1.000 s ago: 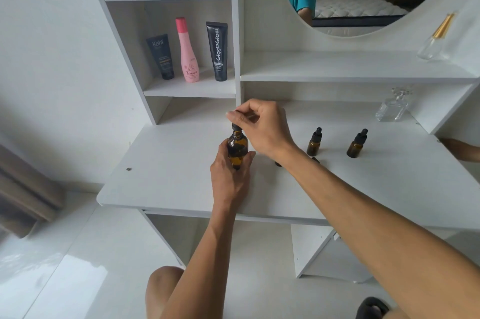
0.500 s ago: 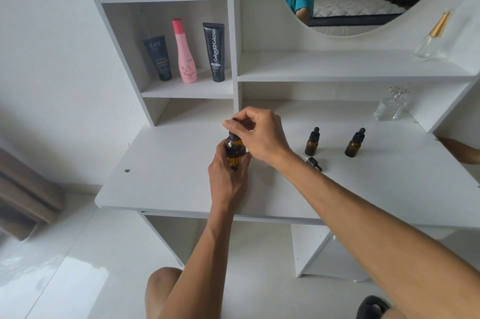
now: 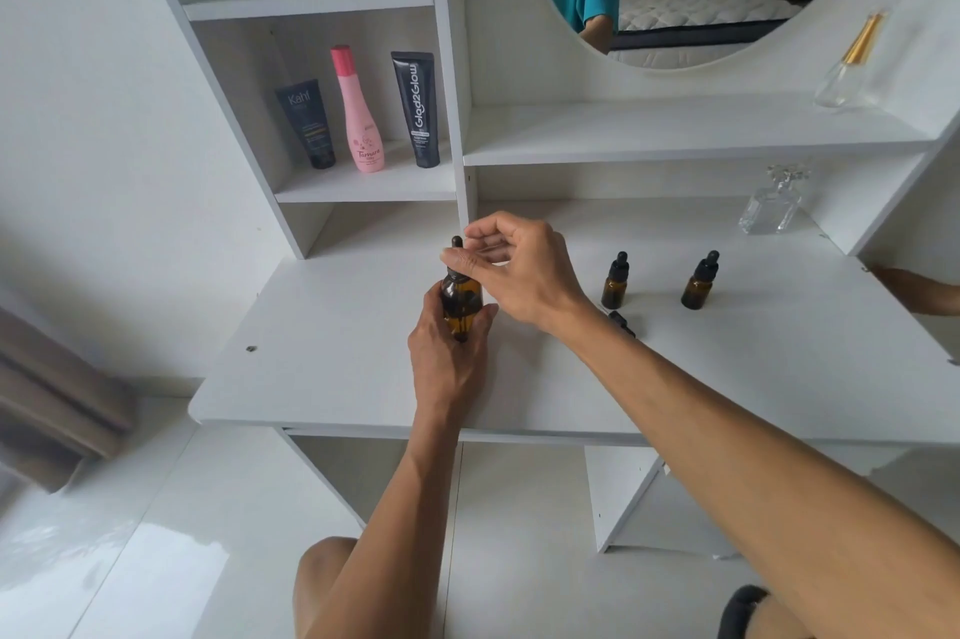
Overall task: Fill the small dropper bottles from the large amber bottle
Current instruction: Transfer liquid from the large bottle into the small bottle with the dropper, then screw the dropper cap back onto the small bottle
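White desk bears 2 dropper bottles, glass bottle.

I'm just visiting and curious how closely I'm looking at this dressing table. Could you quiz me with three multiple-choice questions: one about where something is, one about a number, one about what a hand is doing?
1. Where does the pink bottle stand?
A. On the desk top
B. On the shelf between two dark tubes
C. On the floor

2. How many small dropper bottles stand upright to the right of the hands?
A. Two
B. Four
C. None

3. What is the left hand doing?
A. Resting flat
B. Gripping the large amber bottle
C. Holding a tube

Answers: 1 B, tubes flank it on the shelf. 2 A, two stand capped on the desk. 3 B, its fingers wrap the bottle while the right hand pinches its dropper top.
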Tool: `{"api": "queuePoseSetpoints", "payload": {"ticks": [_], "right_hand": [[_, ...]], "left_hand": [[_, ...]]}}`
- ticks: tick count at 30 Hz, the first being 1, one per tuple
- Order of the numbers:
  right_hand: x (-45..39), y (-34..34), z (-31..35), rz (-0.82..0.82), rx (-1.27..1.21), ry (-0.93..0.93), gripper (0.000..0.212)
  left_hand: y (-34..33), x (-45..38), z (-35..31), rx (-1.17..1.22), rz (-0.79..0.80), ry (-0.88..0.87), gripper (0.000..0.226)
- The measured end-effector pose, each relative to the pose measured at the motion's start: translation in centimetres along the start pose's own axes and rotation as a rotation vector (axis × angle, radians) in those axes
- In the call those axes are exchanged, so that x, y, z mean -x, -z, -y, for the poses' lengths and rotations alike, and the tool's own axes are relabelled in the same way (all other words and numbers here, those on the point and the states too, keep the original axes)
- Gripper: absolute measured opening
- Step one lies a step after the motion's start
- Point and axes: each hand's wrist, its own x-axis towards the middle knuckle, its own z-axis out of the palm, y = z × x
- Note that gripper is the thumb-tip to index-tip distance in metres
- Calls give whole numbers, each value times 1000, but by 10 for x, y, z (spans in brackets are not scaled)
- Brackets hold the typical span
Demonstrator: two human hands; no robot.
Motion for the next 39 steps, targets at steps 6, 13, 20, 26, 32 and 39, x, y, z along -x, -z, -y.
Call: {"api": "queuePoseSetpoints", "payload": {"ticks": [6,13,20,26,32,39], "right_hand": [[5,22,-3,-50,11,6,36],[23,66,-42,-202,194,-15,20],[55,81,-95,-204,387,-66,20],[64,78,-108,-211,392,-114,29],[65,73,-116,-228,431,-111,21],[66,84,-103,-241,249,-141,18]], "left_hand": [[-1,2,-1,-31,-14,13,37],[-2,6,-3,-42,-57,14,69],[-9,31,-23,-131,-346,-189,52],[-47,40,-40,-200,-73,-274,44],[-60,23,-33,-290,165,-14,66],[-63,13,-29,-327,207,-51,43]]}}
